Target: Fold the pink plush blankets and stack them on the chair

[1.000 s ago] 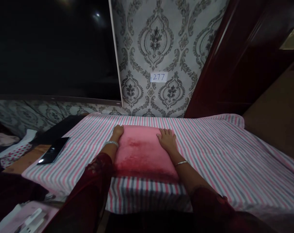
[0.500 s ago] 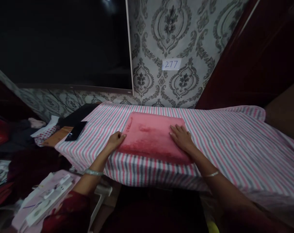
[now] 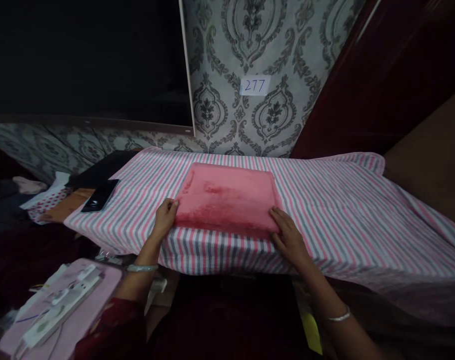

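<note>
A flat, rectangular pink plush cushion cover (image 3: pixel 227 192) lies on the striped cloth (image 3: pixel 336 215), with darker red brushed patches in its middle and along its front. At its left front corner, my left hand (image 3: pixel 165 215) pinches the edge with curled fingers, the thumb by the side. My right hand (image 3: pixel 289 235) grips the right front corner, fingers over the top and thumb at the front edge. The underside of the cover is hidden.
A dark phone (image 3: pixel 100 195) lies at the cloth's left edge. Behind it is a large black television (image 3: pixel 85 60). A white power strip (image 3: pixel 62 305) rests on a pink stool (image 3: pixel 103 285) at lower left. A paper label (image 3: pixel 255 85) hangs on the patterned wall.
My right hand has slid from the top of the cushion cover down to its right front corner and now grips it. My left hand stays at the left edge. The view has shifted slightly.
</note>
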The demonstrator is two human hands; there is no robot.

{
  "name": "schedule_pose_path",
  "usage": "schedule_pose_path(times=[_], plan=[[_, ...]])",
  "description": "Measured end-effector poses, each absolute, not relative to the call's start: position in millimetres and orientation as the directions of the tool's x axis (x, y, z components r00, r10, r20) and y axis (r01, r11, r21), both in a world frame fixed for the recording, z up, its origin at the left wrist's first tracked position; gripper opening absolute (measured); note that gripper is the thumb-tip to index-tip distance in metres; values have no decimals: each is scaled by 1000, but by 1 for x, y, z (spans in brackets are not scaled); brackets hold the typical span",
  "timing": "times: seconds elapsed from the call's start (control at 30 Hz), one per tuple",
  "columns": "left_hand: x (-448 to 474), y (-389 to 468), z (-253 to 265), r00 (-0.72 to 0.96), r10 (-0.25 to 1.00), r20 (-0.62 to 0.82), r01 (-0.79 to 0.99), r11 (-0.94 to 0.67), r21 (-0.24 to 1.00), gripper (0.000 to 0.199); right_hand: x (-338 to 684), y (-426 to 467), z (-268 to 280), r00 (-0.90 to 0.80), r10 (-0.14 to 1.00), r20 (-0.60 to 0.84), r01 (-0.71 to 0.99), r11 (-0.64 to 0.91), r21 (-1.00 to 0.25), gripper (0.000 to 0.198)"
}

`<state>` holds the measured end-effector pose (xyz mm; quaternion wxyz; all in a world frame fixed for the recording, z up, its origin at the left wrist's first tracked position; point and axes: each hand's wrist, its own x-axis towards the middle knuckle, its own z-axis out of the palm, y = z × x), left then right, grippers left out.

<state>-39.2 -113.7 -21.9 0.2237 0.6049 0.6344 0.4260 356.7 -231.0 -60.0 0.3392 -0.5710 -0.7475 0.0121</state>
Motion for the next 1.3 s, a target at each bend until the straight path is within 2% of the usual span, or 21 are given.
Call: schedule_pose_path(times=[0.1, 0.17, 0.3, 0.43, 0.57, 0.73, 0.87, 1.03, 1.13, 1.23, 1.3], plan=[[-46, -127, -26, -174, 950, 259, 527, -132, 840, 25, 354, -234, -64, 23, 860, 510, 840, 260, -476, 63], [-51, -138, -31, -144, 949, 281, 517, -170, 839, 39, 349, -237, -68, 161, 870, 466, 799, 163, -580, 68], [-61, -155, -38, 75, 935, 347, 579, -324, 748, 70, 339, -243, -73, 374, 865, 335, 669, -1, -743, 78], [-67, -151, -41, 195, 889, 414, 670, -429, 606, 60, 335, -243, -70, 366, 854, 369, 655, 45, -754, 75], [-67, -139, -47, 189, 880, 436, 703, -431, 566, 52, 333, -237, -60, 323, 889, 324, 653, 38, -756, 75], [-62, -135, -48, 146, 891, 429, 713, -395, 579, 51, 336, -230, -55, 358, 860, 364, 594, 92, -799, 79], [-61, -134, -43, 100, 901, 423, 732, -354, 582, 44, 352, -230, -58, 443, 839, 316, 505, 58, -861, 77], [-63, -134, -39, 134, 922, 363, 726, -340, 597, 45, 359, -236, -69, 337, 888, 314, 572, 72, -817, 76], [-65, -137, -38, 151, 923, 353, 702, -352, 619, 48, 358, -238, -73, 331, 898, 289, 562, 59, -825, 78], [-69, -143, -39, 155, 926, 344, 657, -357, 664, 54, 358, -242, -74, 338, 899, 277, 510, 72, -857, 69], [-71, -147, -40, 148, 933, 329, 624, -346, 701, 59, 359, -247, -73, 372, 871, 321, 503, 102, -858, 61]])
